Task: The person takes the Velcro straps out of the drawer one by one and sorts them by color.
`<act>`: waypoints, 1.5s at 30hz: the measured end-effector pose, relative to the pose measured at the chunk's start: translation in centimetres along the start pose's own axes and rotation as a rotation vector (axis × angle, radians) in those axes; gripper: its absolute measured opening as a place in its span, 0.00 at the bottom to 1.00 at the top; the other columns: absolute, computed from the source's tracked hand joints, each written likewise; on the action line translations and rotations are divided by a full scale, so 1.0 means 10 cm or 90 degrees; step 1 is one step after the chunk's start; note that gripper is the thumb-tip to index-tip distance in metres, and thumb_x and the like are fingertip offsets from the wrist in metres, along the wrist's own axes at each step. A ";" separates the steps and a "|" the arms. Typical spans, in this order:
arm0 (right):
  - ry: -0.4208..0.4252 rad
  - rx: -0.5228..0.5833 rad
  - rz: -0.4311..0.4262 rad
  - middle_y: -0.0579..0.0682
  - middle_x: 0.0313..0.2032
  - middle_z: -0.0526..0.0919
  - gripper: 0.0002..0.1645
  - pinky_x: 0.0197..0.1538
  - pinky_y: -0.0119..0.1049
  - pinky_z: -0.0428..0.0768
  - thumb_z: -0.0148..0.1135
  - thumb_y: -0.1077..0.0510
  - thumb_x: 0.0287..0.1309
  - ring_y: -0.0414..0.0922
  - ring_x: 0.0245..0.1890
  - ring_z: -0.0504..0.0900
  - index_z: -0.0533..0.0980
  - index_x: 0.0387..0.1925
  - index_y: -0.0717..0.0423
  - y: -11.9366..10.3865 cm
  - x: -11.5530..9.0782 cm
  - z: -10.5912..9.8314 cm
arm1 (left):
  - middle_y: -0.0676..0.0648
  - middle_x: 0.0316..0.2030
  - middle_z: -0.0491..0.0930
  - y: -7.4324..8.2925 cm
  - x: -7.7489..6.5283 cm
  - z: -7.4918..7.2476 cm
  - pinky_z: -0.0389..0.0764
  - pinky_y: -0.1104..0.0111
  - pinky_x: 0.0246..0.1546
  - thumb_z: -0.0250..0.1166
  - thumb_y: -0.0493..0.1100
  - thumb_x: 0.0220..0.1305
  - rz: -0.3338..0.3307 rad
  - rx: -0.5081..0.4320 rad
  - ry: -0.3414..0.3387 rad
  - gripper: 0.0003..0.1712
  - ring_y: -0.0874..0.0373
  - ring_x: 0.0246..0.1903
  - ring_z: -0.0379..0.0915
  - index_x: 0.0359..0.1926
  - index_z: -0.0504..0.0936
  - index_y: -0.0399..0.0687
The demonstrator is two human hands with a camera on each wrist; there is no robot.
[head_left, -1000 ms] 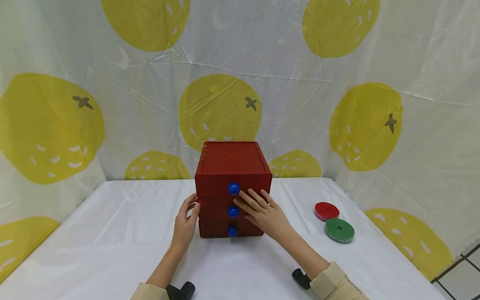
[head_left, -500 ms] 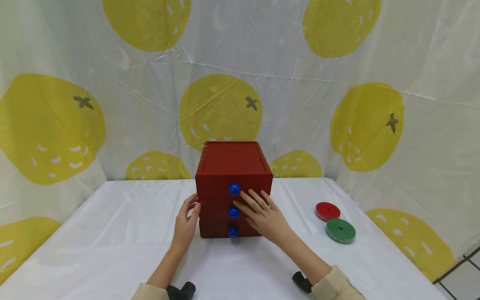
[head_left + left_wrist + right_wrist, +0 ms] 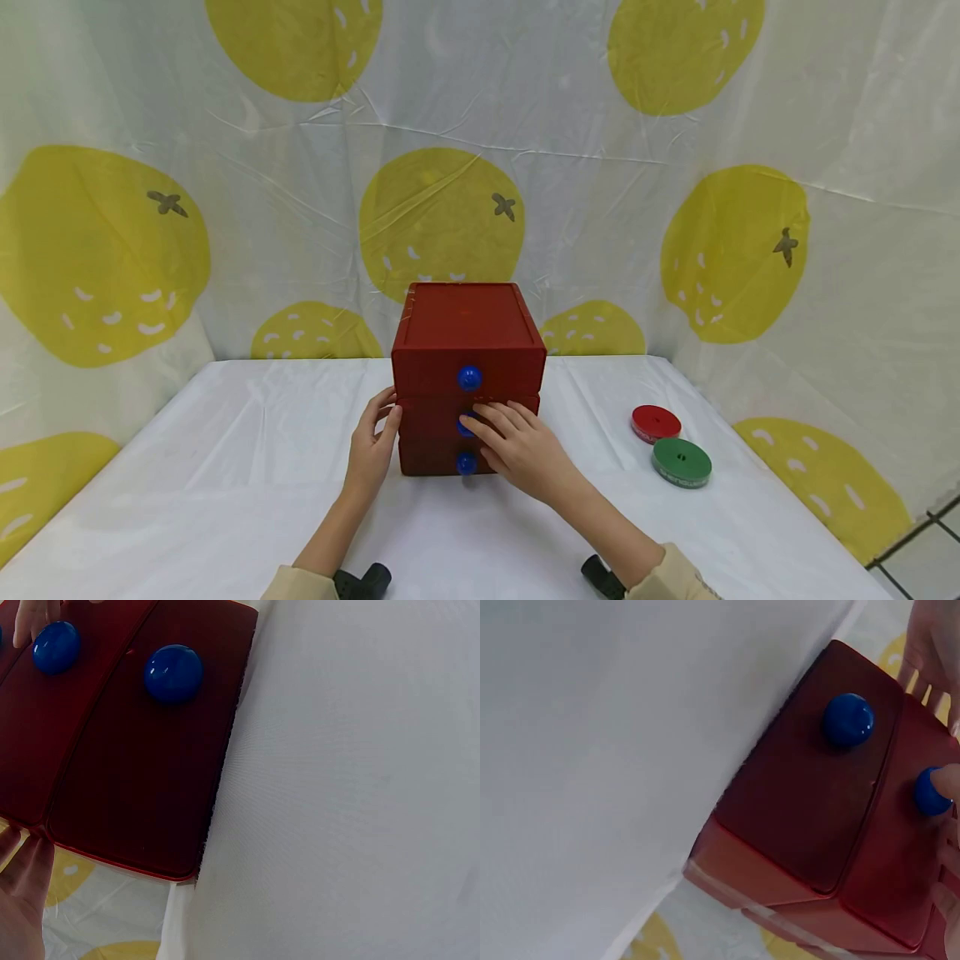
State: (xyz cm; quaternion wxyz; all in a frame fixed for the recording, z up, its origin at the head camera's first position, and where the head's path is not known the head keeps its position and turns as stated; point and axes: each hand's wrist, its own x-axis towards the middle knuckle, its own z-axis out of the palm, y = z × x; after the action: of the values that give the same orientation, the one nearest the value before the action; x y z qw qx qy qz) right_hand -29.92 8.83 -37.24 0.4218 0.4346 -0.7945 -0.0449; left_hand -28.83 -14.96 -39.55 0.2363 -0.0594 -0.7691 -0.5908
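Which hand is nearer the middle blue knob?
Right. The right hand is at the middle knob, partly covering it in the head view; the left hand is at the left side of the red drawer unit, apart from the knob.

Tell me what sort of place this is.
Probably a small staged recording booth: a fruit-printed sheet hangs behind and beside a white-covered table, with black wrist gear in view.

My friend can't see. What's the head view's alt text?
A red three-drawer box stands on a white tablecloth, a person's left hand against its side, right hand partly covering the middle blue knob. A red roll and green roll lie at right.
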 end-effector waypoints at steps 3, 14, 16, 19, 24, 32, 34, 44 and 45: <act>-0.001 0.005 0.001 0.46 0.52 0.76 0.32 0.56 0.38 0.72 0.68 0.49 0.45 0.42 0.53 0.73 0.70 0.56 0.43 -0.03 0.00 0.00 | 0.50 0.55 0.71 0.00 0.00 0.00 0.73 0.76 0.44 0.50 0.50 0.67 0.002 0.002 0.002 0.21 0.56 0.54 0.67 0.60 0.67 0.56; 0.019 0.004 -0.027 0.46 0.50 0.76 0.30 0.52 0.36 0.75 0.70 0.48 0.42 0.42 0.49 0.75 0.73 0.51 0.42 -0.12 0.00 0.00 | 0.50 0.55 0.71 -0.01 0.00 0.00 0.73 0.76 0.44 0.50 0.50 0.67 0.003 0.005 0.004 0.20 0.57 0.53 0.67 0.59 0.67 0.57; 0.025 -0.002 -0.034 0.46 0.50 0.77 0.29 0.52 0.36 0.75 0.70 0.48 0.42 0.42 0.49 0.75 0.74 0.50 0.42 -0.12 -0.01 -0.01 | 0.51 0.54 0.72 0.00 0.00 0.01 0.74 0.75 0.44 0.50 0.50 0.67 0.001 0.003 0.005 0.20 0.57 0.53 0.67 0.59 0.67 0.58; 0.032 -0.010 -0.047 0.46 0.50 0.76 0.29 0.51 0.36 0.75 0.71 0.48 0.41 0.41 0.48 0.75 0.74 0.49 0.42 -0.13 -0.01 -0.01 | 0.51 0.54 0.71 -0.01 0.00 0.02 0.74 0.74 0.44 0.51 0.51 0.67 0.002 0.003 0.003 0.21 0.56 0.53 0.67 0.59 0.67 0.58; 0.035 -0.019 -0.071 0.45 0.51 0.76 0.27 0.52 0.35 0.74 0.70 0.48 0.41 0.42 0.49 0.75 0.75 0.48 0.41 -0.16 -0.01 -0.02 | 0.51 0.55 0.71 0.00 0.01 0.02 0.73 0.73 0.45 0.51 0.51 0.67 -0.002 0.005 -0.003 0.21 0.56 0.54 0.66 0.60 0.66 0.59; 0.011 -0.011 -0.091 0.43 0.52 0.76 0.26 0.53 0.34 0.73 0.71 0.47 0.40 0.40 0.51 0.74 0.75 0.47 0.38 -0.23 -0.02 0.00 | 0.50 0.55 0.72 -0.01 0.01 0.02 0.72 0.74 0.46 0.51 0.51 0.67 -0.001 -0.003 -0.007 0.20 0.56 0.54 0.67 0.59 0.67 0.59; 0.004 -0.009 -0.102 0.43 0.51 0.77 0.26 0.53 0.33 0.73 0.70 0.47 0.40 0.40 0.51 0.74 0.75 0.46 0.38 -0.24 -0.03 0.01 | 0.50 0.55 0.71 -0.01 0.00 0.01 0.72 0.74 0.46 0.51 0.51 0.67 -0.001 -0.005 -0.010 0.20 0.55 0.54 0.67 0.59 0.67 0.59; -0.018 -0.012 -0.118 0.42 0.50 0.78 0.24 0.51 0.31 0.74 0.70 0.46 0.41 0.39 0.48 0.76 0.76 0.45 0.38 -0.24 -0.05 0.08 | 0.51 0.55 0.71 0.01 -0.01 0.01 0.73 0.75 0.45 0.50 0.51 0.67 0.003 -0.004 0.001 0.21 0.56 0.54 0.67 0.59 0.67 0.58; -0.022 -0.011 -0.116 0.42 0.50 0.78 0.24 0.51 0.31 0.74 0.70 0.46 0.41 0.39 0.48 0.76 0.76 0.45 0.38 -0.23 -0.06 0.09 | 0.50 0.55 0.71 0.01 -0.01 0.00 0.73 0.75 0.45 0.51 0.51 0.67 0.004 -0.005 0.001 0.21 0.56 0.54 0.67 0.59 0.67 0.58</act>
State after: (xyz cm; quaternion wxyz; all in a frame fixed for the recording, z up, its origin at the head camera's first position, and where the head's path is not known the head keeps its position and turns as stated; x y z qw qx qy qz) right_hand -28.87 7.55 -39.21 0.4055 0.5009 -0.7584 -0.0975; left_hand -28.72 -14.88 -39.55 0.2387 -0.0619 -0.7665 -0.5931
